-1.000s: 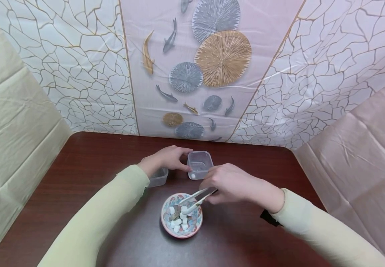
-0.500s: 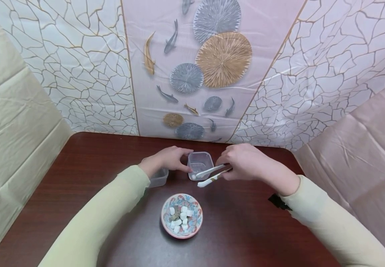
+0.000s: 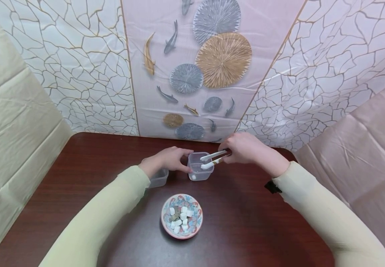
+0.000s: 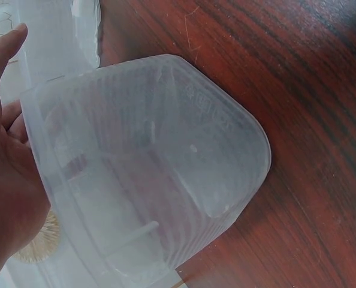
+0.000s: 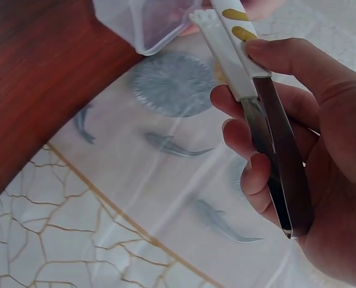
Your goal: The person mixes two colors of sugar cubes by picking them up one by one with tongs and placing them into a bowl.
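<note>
In the head view, my left hand [image 3: 170,157] holds a small clear plastic container [image 3: 208,177] by its left side, thumb at the front corner and a fingertip at the back one. One white piece [image 3: 193,177] shows inside near its front left corner. My right hand [image 3: 244,147] grips white-ended metal tongs [image 3: 212,162], whose two spread tips reach over the container's right side. In the right wrist view, thumb and fingers curl round the tongs [image 5: 274,138]. Nearer the front stands a patterned bowl [image 3: 166,226] with several white cubes [image 3: 178,222] and brownish pieces [image 3: 175,213].
A second clear container [image 3: 159,181] stands under and beside my left wrist; it fills much of the left wrist view. Dark reddish-brown wood makes up the tabletop [image 3: 246,230]. Patterned cloth [image 3: 186,107] hangs behind the table's back edge, with pale panels [image 3: 356,155] on both sides.
My right hand has moved the tongs from the bowl, up and right, then over the clear container. The left hand has kept its place on that container.
</note>
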`<action>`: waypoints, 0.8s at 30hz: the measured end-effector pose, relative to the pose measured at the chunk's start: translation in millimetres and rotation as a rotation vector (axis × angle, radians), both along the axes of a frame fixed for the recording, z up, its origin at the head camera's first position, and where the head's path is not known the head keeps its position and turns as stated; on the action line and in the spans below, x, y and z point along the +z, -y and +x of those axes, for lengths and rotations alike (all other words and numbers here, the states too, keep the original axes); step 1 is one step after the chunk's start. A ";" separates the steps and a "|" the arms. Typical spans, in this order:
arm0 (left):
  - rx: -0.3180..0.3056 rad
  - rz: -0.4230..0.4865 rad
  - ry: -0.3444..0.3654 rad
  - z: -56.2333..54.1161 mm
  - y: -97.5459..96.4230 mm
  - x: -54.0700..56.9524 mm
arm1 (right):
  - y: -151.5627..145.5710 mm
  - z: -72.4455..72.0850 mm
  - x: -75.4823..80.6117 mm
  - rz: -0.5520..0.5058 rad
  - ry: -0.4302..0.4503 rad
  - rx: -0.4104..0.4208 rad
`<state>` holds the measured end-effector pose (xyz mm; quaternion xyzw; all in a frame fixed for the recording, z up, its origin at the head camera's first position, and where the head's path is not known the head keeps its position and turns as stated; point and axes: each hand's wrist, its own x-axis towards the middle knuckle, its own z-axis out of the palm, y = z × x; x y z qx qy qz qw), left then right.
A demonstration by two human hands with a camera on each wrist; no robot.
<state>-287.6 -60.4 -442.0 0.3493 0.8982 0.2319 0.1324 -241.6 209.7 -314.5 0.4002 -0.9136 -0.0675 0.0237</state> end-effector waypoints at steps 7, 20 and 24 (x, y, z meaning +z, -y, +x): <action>0.002 -0.001 0.017 -1.5 -0.5 -1.8 | 3.4 -21.4 -20.8 0.047 0.021 -0.008; 0.005 -0.005 0.024 -3.4 -0.5 -2.9 | 25.3 -33.5 -40.6 0.124 0.143 0.008; 0.009 -0.010 0.031 -3.6 -0.2 -2.8 | 31.8 -37.5 -44.0 0.170 0.166 0.001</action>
